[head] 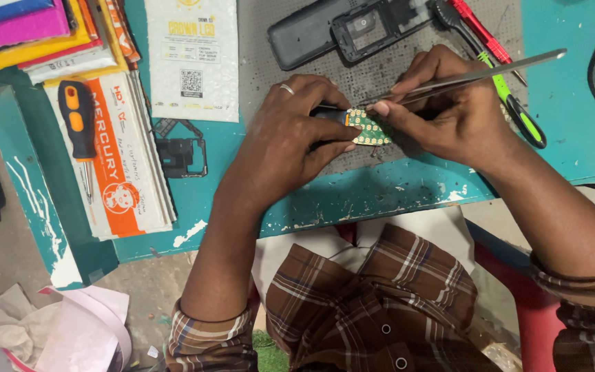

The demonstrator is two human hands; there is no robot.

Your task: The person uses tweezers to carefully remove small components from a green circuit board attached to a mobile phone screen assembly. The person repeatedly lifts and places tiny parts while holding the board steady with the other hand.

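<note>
Small green circuit board (368, 129), pinched in left hand (290, 134), long axis pointing right toward right hand (449, 110), clamped on tweezers (476, 74), tips touching board.

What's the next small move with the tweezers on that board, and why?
Probably ease the tweezers tip down onto the small green circuit board. The right hand holds them angled with the tip at the board's upper edge, while the left hand pins the board on the grey mat.

Circuit board (368, 129) on the mat (380, 76) between both hands, phone shells (342, 31) behind, screwdriver (78, 127) on packets (115, 158) far left
</note>
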